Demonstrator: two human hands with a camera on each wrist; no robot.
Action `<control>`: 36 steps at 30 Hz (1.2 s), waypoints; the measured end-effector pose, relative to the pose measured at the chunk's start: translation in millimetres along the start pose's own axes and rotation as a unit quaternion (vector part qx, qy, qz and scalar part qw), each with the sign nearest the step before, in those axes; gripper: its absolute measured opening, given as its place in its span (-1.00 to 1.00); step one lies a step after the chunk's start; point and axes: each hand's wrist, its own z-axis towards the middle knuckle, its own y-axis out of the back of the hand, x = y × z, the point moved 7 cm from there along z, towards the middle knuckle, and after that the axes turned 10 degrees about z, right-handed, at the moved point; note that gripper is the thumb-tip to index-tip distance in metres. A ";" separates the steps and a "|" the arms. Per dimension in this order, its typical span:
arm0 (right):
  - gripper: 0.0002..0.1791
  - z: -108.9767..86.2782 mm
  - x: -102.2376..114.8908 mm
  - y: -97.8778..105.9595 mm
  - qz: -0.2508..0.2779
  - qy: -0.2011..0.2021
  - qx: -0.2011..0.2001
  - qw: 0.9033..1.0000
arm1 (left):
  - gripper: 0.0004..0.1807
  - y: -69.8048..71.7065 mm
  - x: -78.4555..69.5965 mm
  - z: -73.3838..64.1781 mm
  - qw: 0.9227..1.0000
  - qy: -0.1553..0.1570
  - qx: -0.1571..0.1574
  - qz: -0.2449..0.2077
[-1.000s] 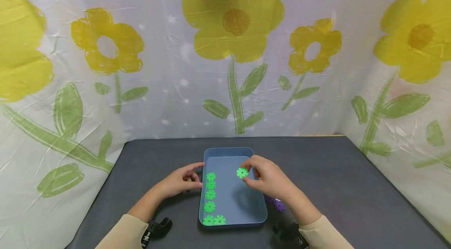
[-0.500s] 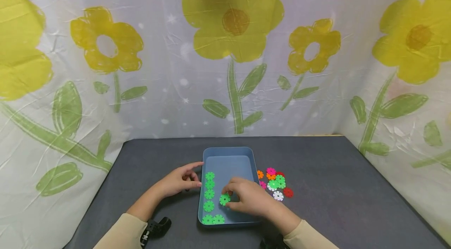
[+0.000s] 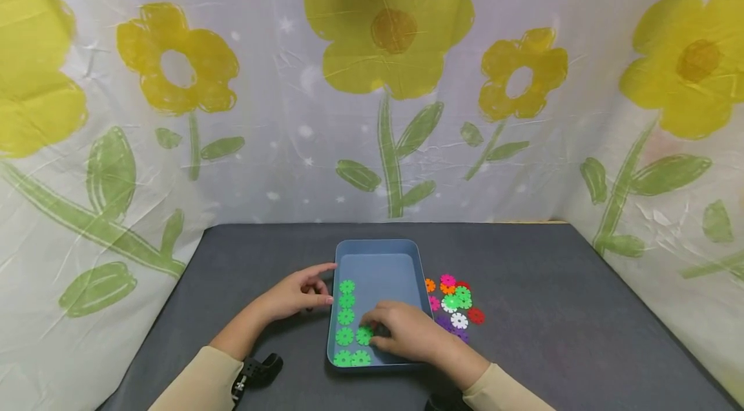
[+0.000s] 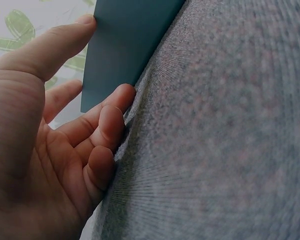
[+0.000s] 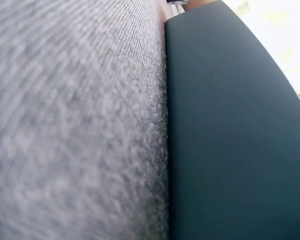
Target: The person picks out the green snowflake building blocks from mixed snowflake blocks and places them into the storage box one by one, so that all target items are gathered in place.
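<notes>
My right hand reaches into a blue tray and pinches a green notched plastic disc between thumb and fingers, low over the tray floor. Just left of that disc, a column of green discs runs along the tray's left wall, and a second one sits beside its lowest disc. At the tray's left side, my left hand touches the wall with index finger and thumb; the left wrist view shows its other fingers loosely bent by the cloth. Only the tray's outer wall fills the right wrist view's right half.
Right of the tray lies a loose pile of notched discs in several colours, among them a white disc, a red disc and purple discs. Dark grey cloth covers the table. A flower-printed curtain stands behind it.
My right hand has carried the green disc from the tray's upper right down and left, beside the column. The colourful pile has come into sight. My left hand stays at the tray wall.
</notes>
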 end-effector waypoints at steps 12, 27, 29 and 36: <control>-0.65 -14.5 4.9 43.1 0.057 -0.017 -0.039 0.998 | -0.17 -1.9 -4.6 -3.2 1.000 -0.001 0.005 -0.016; -0.68 -45.6 -22.9 107.3 0.105 -0.042 -0.138 0.984 | -0.15 -1.4 -0.8 -2.2 1.000 -0.002 0.005 -0.004; -0.69 -49.7 -29.6 112.9 0.107 -0.051 -0.148 0.982 | -0.15 -1.2 -1.4 -2.2 1.000 -0.001 0.004 -0.003; -0.70 -63.5 -57.5 126.7 0.118 -0.089 -0.150 0.978 | -0.16 -1.6 -1.8 -1.3 1.000 0.003 0.000 -0.002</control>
